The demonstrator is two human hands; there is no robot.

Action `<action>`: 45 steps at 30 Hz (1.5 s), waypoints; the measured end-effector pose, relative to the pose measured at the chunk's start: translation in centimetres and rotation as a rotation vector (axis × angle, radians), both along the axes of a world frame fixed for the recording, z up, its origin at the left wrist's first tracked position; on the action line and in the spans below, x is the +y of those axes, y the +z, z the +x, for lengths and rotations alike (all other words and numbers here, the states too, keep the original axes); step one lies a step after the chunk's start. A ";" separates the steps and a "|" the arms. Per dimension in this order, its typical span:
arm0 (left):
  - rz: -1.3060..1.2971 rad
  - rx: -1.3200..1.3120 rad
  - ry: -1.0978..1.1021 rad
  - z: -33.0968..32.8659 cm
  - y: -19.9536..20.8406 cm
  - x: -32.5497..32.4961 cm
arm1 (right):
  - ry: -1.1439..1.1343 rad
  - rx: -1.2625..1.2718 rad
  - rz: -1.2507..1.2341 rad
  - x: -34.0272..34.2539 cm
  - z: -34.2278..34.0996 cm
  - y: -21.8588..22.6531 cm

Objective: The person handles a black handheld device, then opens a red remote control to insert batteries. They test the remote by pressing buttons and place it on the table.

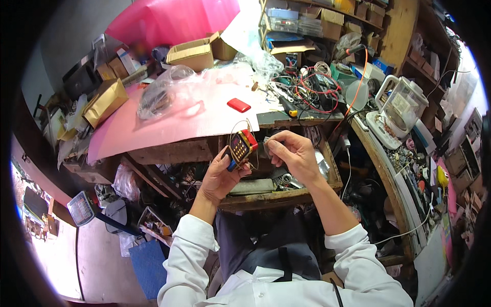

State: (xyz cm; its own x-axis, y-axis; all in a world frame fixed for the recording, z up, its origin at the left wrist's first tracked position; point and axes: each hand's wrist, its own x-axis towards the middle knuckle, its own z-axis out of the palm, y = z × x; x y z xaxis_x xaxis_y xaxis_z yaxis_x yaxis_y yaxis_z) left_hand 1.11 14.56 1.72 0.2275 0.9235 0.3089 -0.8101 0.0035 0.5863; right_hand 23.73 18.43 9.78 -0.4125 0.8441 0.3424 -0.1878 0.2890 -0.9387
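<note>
My left hand (222, 178) is closed around a small keypad phone (240, 149) with a dark body, yellowish keys, a red end and a blue edge. It is held tilted above the open drawer (279, 199). A thin cord (235, 126) loops around the phone. Just right of the phone, my right hand (297, 154) has thumb and forefinger pinched together. Something small and pale shows at those fingertips, too small to name. On the pink sheet (169, 134) beyond my hands lies a flat red rectangular piece (239, 105).
Tangled cables (317, 87) and a yellow-and-black handled tool (289, 108) crowd the bench at the right. An orange cord (360, 84) hangs down there. Clear plastic bags (157, 97) and an open cardboard box (189, 54) stand farther back. Metal parts fill the drawer below.
</note>
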 end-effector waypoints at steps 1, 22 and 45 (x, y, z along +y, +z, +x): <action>-0.012 -0.011 0.004 0.3 -0.5 -0.4 | 0.003 -0.004 0.009 -0.2 -0.2 -0.4; -0.491 -0.034 0.038 3.3 -0.2 -1.9 | -0.242 -0.161 -0.071 1.1 -2.2 -3.1; -0.567 0.004 -0.011 2.9 -1.3 -0.4 | -0.141 -0.008 -0.300 3.1 -3.1 -5.6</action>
State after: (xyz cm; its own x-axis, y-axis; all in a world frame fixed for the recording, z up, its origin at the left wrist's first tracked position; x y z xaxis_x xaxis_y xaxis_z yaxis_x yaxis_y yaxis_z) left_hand 3.96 14.15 0.41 0.2380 0.9422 -0.2360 -0.8060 0.3272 0.4932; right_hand 20.65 21.56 4.17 -0.2865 0.9557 0.0673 -0.1579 0.0222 -0.9872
